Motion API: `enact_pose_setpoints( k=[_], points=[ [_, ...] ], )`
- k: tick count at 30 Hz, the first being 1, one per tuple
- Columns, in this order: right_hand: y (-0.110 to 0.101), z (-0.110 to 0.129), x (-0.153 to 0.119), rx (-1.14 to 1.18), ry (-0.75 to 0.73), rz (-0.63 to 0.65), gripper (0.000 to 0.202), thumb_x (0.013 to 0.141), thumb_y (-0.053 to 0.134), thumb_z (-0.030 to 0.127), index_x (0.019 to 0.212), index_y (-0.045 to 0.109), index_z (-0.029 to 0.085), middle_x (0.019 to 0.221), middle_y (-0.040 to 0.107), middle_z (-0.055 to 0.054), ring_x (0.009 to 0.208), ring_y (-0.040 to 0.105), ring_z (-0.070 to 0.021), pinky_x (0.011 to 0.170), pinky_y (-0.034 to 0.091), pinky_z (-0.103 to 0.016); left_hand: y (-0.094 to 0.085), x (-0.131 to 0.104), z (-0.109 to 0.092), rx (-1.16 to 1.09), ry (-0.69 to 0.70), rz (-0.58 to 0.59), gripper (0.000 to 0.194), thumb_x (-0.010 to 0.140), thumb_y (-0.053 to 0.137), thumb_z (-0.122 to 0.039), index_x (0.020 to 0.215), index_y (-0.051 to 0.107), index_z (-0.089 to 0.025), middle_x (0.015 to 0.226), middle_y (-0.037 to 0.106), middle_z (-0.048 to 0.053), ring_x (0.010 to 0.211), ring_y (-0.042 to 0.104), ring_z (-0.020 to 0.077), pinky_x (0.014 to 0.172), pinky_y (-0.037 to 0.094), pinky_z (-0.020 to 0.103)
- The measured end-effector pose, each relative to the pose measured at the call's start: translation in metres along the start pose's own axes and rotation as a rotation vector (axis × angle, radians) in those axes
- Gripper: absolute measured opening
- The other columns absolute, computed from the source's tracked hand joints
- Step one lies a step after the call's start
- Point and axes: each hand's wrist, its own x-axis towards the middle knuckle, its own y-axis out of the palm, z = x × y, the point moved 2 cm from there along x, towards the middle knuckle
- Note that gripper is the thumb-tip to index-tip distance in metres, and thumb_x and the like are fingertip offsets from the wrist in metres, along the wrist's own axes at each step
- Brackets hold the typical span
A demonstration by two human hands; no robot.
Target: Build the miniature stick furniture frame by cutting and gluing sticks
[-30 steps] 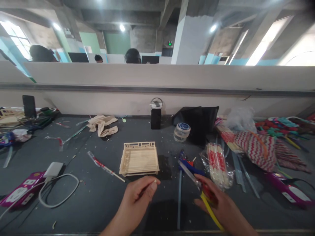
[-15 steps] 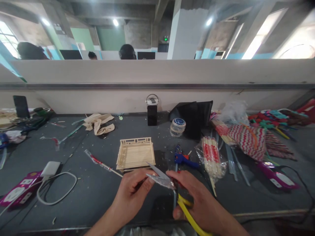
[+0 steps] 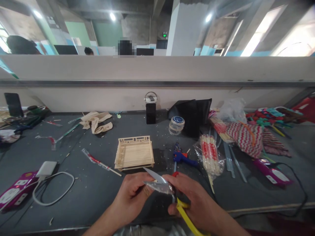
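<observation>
My right hand (image 3: pixel 190 191) is wrapped round a pair of scissors (image 3: pixel 159 188) with silver blades and a yellow lower handle. The blades stand apart and point left towards my left hand (image 3: pixel 131 193). My left thumb and fingers are pinched together beside the blades. A small pale bit, like the end of a wooden stick, shows at the fingertips; most of it is hidden. Just beyond my hands, a small tray-like frame of thin wooden sticks (image 3: pixel 135 152) with a latticed back rail rests on the dark table.
Right of the frame lie a blue glue gun (image 3: pixel 183 158) and a plastic bag of sticks (image 3: pixel 210 154). A round clear jar (image 3: pixel 176 125) and a phone (image 3: pixel 151 113) stand behind. Purple power strips (image 3: pixel 18 189) and cables lie at both sides. A low partition (image 3: pixel 110 68) closes the back.
The camera view has shifted slightly. The scissors and both hands keep nearly the same pose, with the blades still apart and now nearer the left fingertips.
</observation>
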Motion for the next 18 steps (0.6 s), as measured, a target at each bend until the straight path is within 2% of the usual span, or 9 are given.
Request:
enact_pose_setpoints(
  k=[5, 10, 14, 16, 18],
  points=[
    [0.009, -0.006, -0.006, 0.0, -0.063, -0.095, 0.045, 0.081, 0.066, 0.024, 0.124, 0.053, 0.02, 0.097, 0.072, -0.005, 0.081, 0.066, -0.0175, 0.075, 0.051, -0.027, 0.002, -0.004, 0.006, -0.023, 0.011, 0.051, 0.023, 0.088, 0.057, -0.008, 0.098, 0.069, -0.024, 0.078, 0.071, -0.002, 0.069, 0.064, 0.0096, 0.064, 0.046, 0.015],
    [0.018, -0.011, -0.012, -0.007, -0.089, -0.162, 0.044, 0.082, 0.063, 0.02, 0.124, 0.05, 0.022, 0.098, 0.072, -0.005, 0.081, 0.068, -0.0166, 0.074, 0.052, -0.025, 0.004, -0.004, 0.007, 0.006, -0.086, 0.069, 0.015, 0.089, 0.055, -0.012, 0.085, 0.068, -0.02, 0.071, 0.067, -0.001, 0.063, 0.059, 0.0095, 0.059, 0.042, 0.016],
    [0.023, -0.013, -0.013, 0.061, -0.08, -0.157, 0.033, 0.087, 0.058, 0.02, 0.119, 0.054, 0.022, 0.082, 0.071, -0.001, 0.064, 0.064, -0.0124, 0.063, 0.05, -0.02, 0.005, -0.005, 0.005, -0.013, -0.169, 0.095, 0.023, 0.092, 0.053, -0.02, 0.072, 0.064, -0.017, 0.061, 0.059, -0.002, 0.057, 0.05, 0.0088, 0.054, 0.037, 0.018],
    [0.021, -0.015, -0.012, 0.067, -0.051, -0.186, 0.027, 0.087, 0.057, 0.022, 0.115, 0.057, 0.023, 0.072, 0.067, 0.001, 0.054, 0.057, -0.0108, 0.055, 0.046, -0.019, 0.005, -0.007, 0.007, -0.095, -0.257, 0.088, 0.023, 0.094, 0.051, -0.025, 0.077, 0.065, -0.017, 0.059, 0.053, -0.003, 0.054, 0.045, 0.0087, 0.052, 0.034, 0.019],
    [0.016, -0.017, -0.012, 0.068, 0.017, -0.268, 0.026, 0.086, 0.06, 0.028, 0.112, 0.06, 0.022, 0.062, 0.06, 0.003, 0.048, 0.05, -0.0104, 0.048, 0.042, -0.019, 0.004, -0.008, 0.009, -0.274, -0.371, 0.055, 0.021, 0.095, 0.049, -0.032, 0.087, 0.063, -0.018, 0.059, 0.053, -0.003, 0.053, 0.044, 0.0089, 0.05, 0.035, 0.019]
  ],
)
